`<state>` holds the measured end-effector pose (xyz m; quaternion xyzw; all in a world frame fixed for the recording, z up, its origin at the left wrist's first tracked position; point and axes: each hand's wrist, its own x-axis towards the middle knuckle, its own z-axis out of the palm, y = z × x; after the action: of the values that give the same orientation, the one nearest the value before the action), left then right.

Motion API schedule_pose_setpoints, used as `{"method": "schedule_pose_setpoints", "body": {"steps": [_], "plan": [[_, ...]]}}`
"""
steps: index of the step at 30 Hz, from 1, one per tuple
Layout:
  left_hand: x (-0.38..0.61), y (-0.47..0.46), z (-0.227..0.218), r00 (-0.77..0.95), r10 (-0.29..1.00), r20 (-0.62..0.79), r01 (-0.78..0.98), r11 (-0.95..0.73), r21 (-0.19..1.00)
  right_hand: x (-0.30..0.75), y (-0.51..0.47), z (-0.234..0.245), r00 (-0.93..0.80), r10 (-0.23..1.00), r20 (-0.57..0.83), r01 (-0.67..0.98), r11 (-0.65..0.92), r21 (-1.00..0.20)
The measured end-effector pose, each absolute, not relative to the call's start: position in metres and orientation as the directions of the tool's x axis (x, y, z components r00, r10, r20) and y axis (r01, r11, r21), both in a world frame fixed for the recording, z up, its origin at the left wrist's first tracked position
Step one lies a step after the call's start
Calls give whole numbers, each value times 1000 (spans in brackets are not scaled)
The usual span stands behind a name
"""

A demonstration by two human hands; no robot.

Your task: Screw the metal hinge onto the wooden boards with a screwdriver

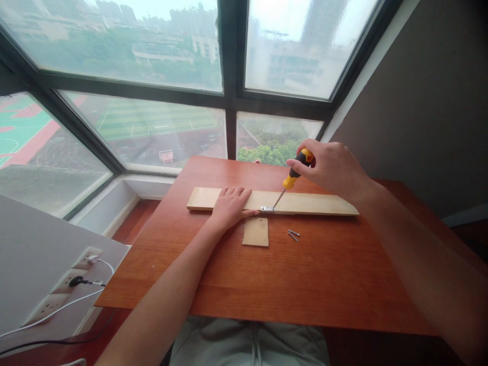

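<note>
Reddish-brown wooden table (pixel 236 284), before dark-framed windows (pixel 231 101); scene outside hazed. One pale board (pixel 316 203), laid crosswise on the table, partly hidden beneath the left hand (pixel 232 204), which rests open, palm down, thumb at the near edge. One small metal fitting (pixel 267 209), at that same edge; too small for detail. One black-and-yellow screwdriver (pixel 292 178), tilted, tip at the fitting, exact seating unclear; handle partly covered by the right hand (pixel 324 161), closed around it. One small wood piece (pixel 255 233), nearer the viewer; loose metal fasteners (pixel 293 234) to its right, type indistinct
</note>
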<state>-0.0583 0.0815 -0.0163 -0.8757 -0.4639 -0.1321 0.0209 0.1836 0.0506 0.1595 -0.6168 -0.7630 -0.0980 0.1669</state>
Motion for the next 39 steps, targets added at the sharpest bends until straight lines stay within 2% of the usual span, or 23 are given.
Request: {"method": "schedule_pose_setpoints", "body": {"steps": [3,8,11,15,20,26,31,36,39], "plan": [[-58,81,-15,530,813,241,821,-563,93,175,51,158,-139,908,394,988,152,0],[-59,81,-15,524,815,247,824,-559,94,166,52,157,-110,903,416,993,119,3],[-59,81,-17,526,813,251,823,-560,92,167,52,160,-168,919,357,980,193,-36],[-59,82,-18,530,806,262,820,-567,86,172,52,164,-280,923,265,931,328,-159],[-59,82,-18,536,800,268,818,-571,70,171,50,163,-196,926,321,949,262,-177],[-59,82,-19,536,801,266,822,-568,52,173,51,165,-333,902,276,882,402,-248],[-59,82,-19,538,799,268,819,-571,56,171,50,162,-193,921,340,953,258,-158],[-59,81,-18,533,802,270,821,-567,61,172,50,154,-272,878,393,890,385,-246],[-59,81,-18,534,803,264,820,-568,67,172,50,150,-247,870,427,887,380,-261]]}}
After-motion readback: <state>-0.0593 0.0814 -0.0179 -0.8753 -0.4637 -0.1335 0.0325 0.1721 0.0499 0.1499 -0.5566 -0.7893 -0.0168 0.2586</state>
